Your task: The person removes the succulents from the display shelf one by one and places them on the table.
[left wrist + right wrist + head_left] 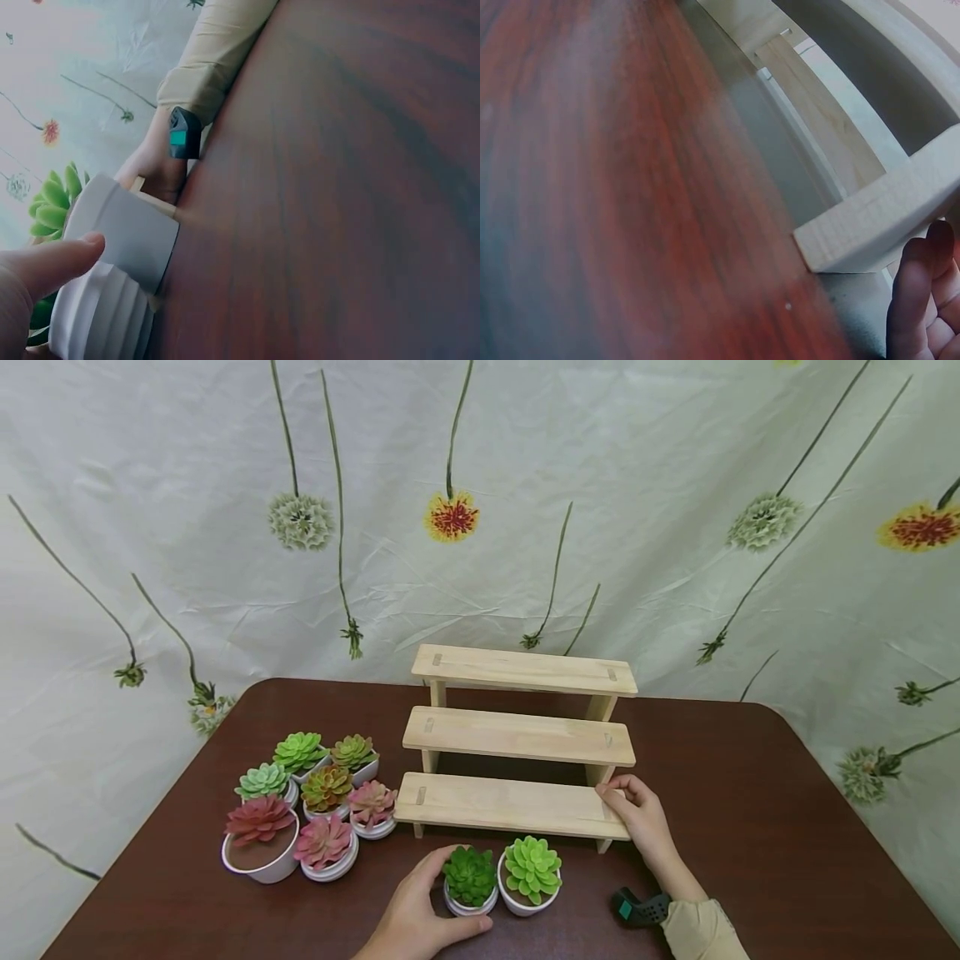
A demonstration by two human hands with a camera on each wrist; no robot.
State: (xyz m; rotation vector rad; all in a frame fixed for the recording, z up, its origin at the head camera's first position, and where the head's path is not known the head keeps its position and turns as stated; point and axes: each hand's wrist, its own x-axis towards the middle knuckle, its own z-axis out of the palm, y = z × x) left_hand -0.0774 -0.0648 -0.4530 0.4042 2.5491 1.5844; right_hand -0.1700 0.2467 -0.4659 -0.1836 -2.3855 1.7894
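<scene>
My left hand [416, 906] curves its thumb and fingers around the white ribbed pot [105, 315] of a dark green succulent [470, 875]. Touching or nearly touching that pot on its right is a light green succulent [532, 870] in a smooth white pot [124, 225]. At the right end of the lowest step of a three-step wooden stand [510, 803], my right hand [641, 818] holds on, thumb on top of the board. In the right wrist view, curled fingers [922, 292] show beside the stand's wooden end piece [885, 217].
Several potted succulents, among them a red one [260, 820] and a pink one [325, 842], cluster left of the stand. A dark band with a teal patch [637, 907] is at the right wrist. A flower-printed cloth [525, 552] hangs behind the brown table [720, 793].
</scene>
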